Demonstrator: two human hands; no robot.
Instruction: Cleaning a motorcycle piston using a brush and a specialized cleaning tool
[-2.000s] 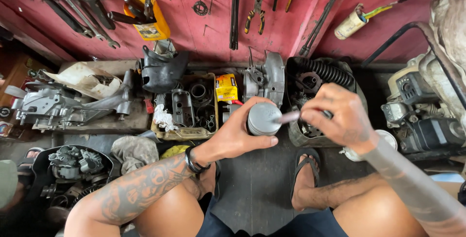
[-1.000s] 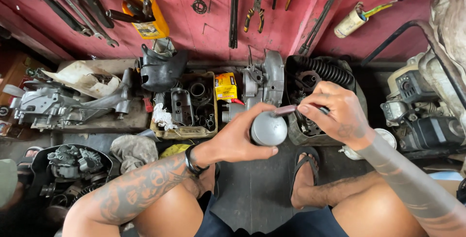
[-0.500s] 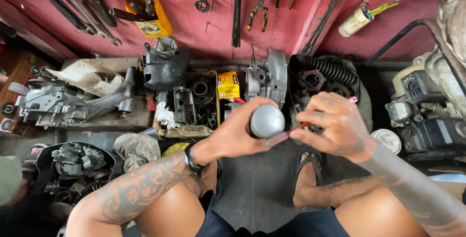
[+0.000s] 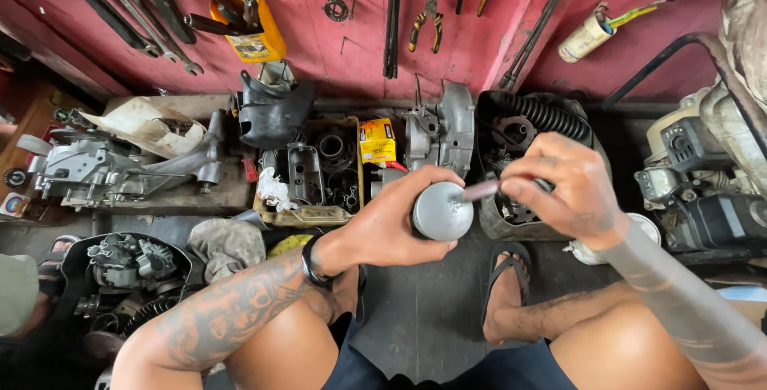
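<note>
The grey metal piston sits near the centre of the view, above the person's lap, its flat round crown turned up toward the camera so that its long axis runs roughly along the line of sight, tilted a little toward 6 o'clock; the left hand wraps it from 9 o'clock, fingers clamped around its skirt with the thumb across the near side; a short grey pin meets the piston's rim at about 2 o'clock, lying nearly level with its long axis pointing from 3 toward 9 o'clock; the right hand pinches the pin's far end, fingers closed on it; a black band circles the left wrist.

Outward, at 6 o'clock, a dark mat lies on the floor between the knees, and a foot in a black sandal rests at 5 o'clock; at 12 o'clock a grey engine casing stands beside a small yellow box; at 10 o'clock an open tray holds metal parts; at 1 o'clock a black finned cylinder lies behind the right hand; farther up, pliers and wrenches hang on the red wall.
</note>
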